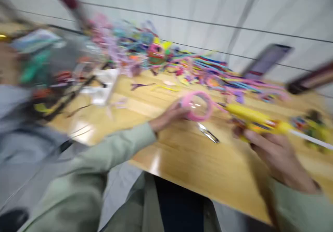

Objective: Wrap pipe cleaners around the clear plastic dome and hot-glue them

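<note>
Blurred by motion, my left hand (171, 115) grips the left side of a pink fuzzy ring (189, 113) with clear, shiny material across its middle. A pink strand (220, 108) runs off the ring's right side. My right hand (273, 148) is wrapped around the handle of a yellow glue gun (247, 114), its nozzle pointing left toward the strand; whether they touch I cannot tell. A white glue stick (312, 138) sticks out of the gun's back. Just below the ring, a small pair of metal snips (208, 133) lies on the wooden table (187, 159).
Colourful pipe cleaners (213, 67) and small craft pieces crowd the table's back edge. A white holder (104, 86) stands left among bags and clutter. At the right lies a blurred yellow-and-dark bundle (316, 128). Dark-ended boxes (267, 62) lean near the white wall.
</note>
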{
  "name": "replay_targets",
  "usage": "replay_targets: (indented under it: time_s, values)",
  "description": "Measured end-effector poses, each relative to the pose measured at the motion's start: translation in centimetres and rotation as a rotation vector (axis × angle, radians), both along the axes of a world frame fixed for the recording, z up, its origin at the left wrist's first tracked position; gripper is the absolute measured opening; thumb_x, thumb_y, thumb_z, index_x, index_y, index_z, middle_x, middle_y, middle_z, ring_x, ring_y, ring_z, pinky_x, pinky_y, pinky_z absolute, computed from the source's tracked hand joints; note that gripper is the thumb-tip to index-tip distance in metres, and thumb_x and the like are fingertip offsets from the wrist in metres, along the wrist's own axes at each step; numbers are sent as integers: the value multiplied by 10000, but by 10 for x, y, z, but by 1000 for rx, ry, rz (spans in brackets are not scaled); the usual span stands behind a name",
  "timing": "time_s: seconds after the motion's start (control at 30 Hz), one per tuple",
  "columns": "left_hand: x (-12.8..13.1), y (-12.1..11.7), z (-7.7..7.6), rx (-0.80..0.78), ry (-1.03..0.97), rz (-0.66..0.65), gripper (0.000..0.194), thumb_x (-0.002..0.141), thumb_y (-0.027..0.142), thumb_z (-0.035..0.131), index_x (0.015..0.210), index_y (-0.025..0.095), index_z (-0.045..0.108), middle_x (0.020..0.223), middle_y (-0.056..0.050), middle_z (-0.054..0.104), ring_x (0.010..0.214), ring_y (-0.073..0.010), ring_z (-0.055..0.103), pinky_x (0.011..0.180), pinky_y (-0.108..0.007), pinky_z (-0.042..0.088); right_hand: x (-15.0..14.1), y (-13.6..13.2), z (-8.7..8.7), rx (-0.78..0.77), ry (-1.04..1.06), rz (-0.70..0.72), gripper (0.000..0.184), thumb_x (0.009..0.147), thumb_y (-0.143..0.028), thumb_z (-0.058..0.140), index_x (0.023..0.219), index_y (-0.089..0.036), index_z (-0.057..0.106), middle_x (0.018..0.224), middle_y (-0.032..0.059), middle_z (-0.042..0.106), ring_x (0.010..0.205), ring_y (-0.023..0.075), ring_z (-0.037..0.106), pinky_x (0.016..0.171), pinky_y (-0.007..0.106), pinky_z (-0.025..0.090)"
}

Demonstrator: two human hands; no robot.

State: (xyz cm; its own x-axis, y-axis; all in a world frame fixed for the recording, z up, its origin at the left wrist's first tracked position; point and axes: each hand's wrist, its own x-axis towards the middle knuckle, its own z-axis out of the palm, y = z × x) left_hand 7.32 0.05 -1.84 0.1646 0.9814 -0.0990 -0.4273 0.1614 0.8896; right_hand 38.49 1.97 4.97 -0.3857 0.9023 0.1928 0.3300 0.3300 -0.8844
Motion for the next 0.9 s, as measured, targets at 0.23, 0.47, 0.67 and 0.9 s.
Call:
replay_targets:
  time_s: [0.23,0.47,0.67,0.9]
  values:
    - [-6,3,-15,1,40,-103,747,857,555,1009,1508,317,732,1605,-103,724,1299,-344,808,987,-400,715,-9,-4,11,-307,119,187,358,1006,-635,830,1145,-312,896,1029,42,845,1059,274,809,1024,478,701]
    - [-8,-4,-8,-8,98,-178,662,904,594,966,1457,294,760,1579,-117,747,1309,-368,812,1017,-430,727,-4,-8,9,-333,70,280,271,1011,-526,834,1171,-320,906,1099,20,893,1176,314,832,1098,524,698]
    - [-9,-4,-4,-44,114,-204,733,889,590,982,1511,304,721,1675,-121,676,1471,-401,717,1001,-407,737,-2,-7,2,-297,-27,244,300,991,-560,838,1131,-306,914,1100,2,901,1104,314,842,1093,526,692]
    - [-8,-5,-4,-40,137,-193,685,901,590,968,1474,296,736,1657,-118,686,1500,-405,693,1037,-429,730,-2,-7,2,-262,-46,272,295,1022,-577,785,1111,-325,909,1062,0,900,1101,324,848,1111,547,690]
